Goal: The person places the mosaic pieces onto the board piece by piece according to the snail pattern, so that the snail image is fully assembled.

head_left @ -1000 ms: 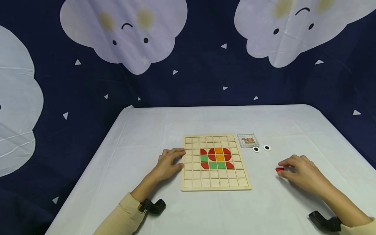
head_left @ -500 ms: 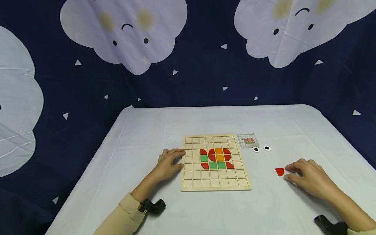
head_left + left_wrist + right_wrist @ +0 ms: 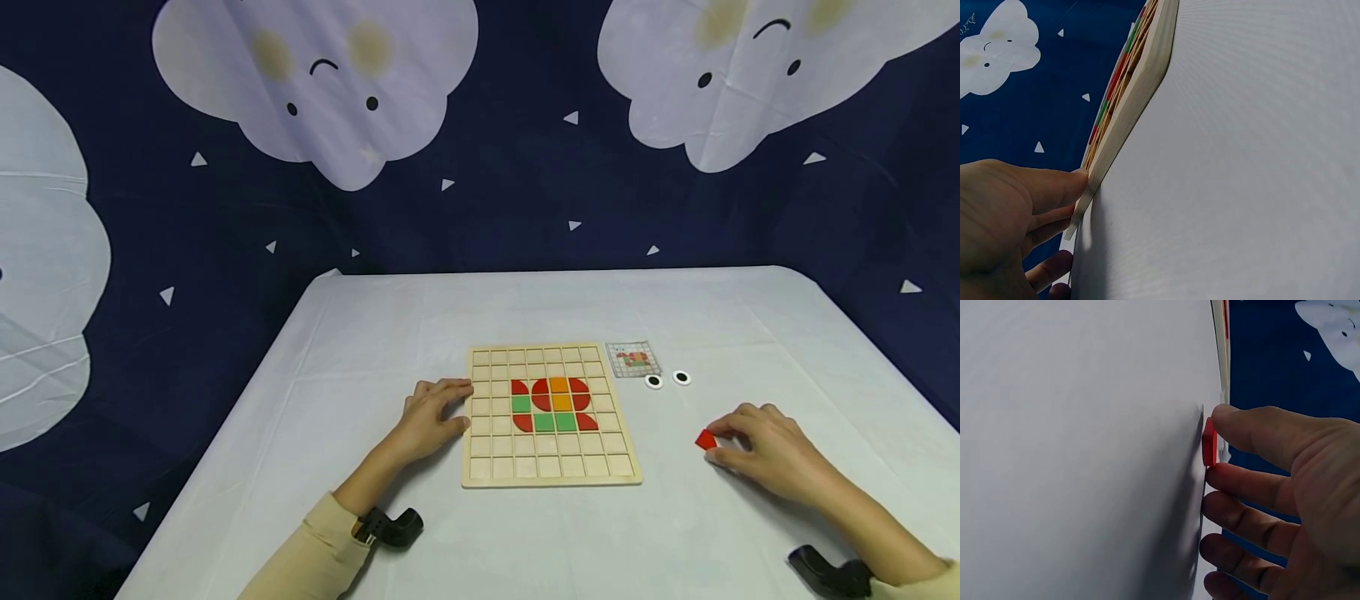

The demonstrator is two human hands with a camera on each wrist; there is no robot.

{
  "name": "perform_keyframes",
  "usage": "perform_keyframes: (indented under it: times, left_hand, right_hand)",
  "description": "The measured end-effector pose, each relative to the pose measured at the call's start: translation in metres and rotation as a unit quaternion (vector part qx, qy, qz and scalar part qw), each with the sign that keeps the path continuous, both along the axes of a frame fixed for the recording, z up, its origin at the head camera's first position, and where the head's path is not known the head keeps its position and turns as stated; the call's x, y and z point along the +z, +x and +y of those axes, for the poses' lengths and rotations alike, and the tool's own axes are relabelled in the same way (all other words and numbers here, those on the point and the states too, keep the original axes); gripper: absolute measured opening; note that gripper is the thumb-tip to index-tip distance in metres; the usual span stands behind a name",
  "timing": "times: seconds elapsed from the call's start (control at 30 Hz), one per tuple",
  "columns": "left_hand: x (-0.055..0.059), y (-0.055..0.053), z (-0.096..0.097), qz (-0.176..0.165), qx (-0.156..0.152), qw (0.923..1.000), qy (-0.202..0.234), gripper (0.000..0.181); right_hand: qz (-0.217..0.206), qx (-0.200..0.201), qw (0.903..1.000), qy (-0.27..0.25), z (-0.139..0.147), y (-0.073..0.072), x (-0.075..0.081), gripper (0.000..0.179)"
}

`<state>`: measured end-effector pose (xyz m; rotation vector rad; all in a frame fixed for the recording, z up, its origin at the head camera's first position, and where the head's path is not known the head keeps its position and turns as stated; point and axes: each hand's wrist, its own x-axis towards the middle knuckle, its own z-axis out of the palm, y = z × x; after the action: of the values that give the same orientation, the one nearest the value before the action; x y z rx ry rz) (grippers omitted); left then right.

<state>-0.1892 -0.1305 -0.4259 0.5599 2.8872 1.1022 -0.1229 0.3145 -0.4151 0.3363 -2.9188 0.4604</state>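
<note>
My left hand (image 3: 431, 418) rests at the left edge of a wooden grid board (image 3: 517, 471), its fingertips and thumb touching the rim. The board's side and my thumb on it also show in the left wrist view. Red rounded tiles (image 3: 540, 402), green squares (image 3: 554, 422) and orange squares (image 3: 561, 402) lie in the grid. To the right of the board, my right hand (image 3: 776, 454) pinches a red quarter-circle tile (image 3: 706, 440) between thumb and forefinger. In the right wrist view this tile (image 3: 1209, 442) is seen edge-on, low over the white tabletop.
A small pattern card (image 3: 633, 360) lies beside the board's upper right corner. Near it are two white discs with black centres, one (image 3: 654, 382) by the card and another disc (image 3: 681, 377) further right. A white cloth (image 3: 375, 333) covers the table.
My right hand drew back from the red tile, then came in again and took hold of it. The tile has turned and shifted slightly left. The left hand has stayed still.
</note>
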Motion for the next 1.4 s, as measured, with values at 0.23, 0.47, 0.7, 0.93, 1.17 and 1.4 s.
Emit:
perform_keyframes:
  times: [0.23,0.47,0.7,0.93,1.17,1.4]
  left_hand:
    - [0.000,0.000,0.000,0.000,-0.002,1.0000,0.003,0.046]
    - [0.000,0.000,0.000,-0.001,0.001,1.0000,0.000,0.047]
    - [-0.001,0.000,0.000,-0.001,0.001,1.0000,0.000,0.047]
    - [-0.001,-0.001,0.000,-0.002,0.001,1.0000,0.002,0.046]
    - [0.000,0.000,0.000,-0.002,0.001,1.0000,-0.002,0.046]
    - [0.001,0.001,0.000,0.000,0.002,1.0000,-0.002,0.046]
  right_hand:
    - [0.020,0.031,0.9993,0.011,-0.013,-0.002,0.002,0.028]
    - [0.016,0.040,0.9990,0.014,-0.020,-0.002,0.003,0.027]
    - [0.036,0.024,0.9986,0.032,-0.015,-0.003,0.002,0.026]
    - [0.047,0.012,0.9982,0.036,-0.007,-0.001,-0.002,0.025]
    - [0.062,0.016,0.9973,0.034,-0.006,-0.002,-0.003,0.023]
    - [0.063,0.030,0.9974,0.017,-0.022,-0.011,0.012,0.021]
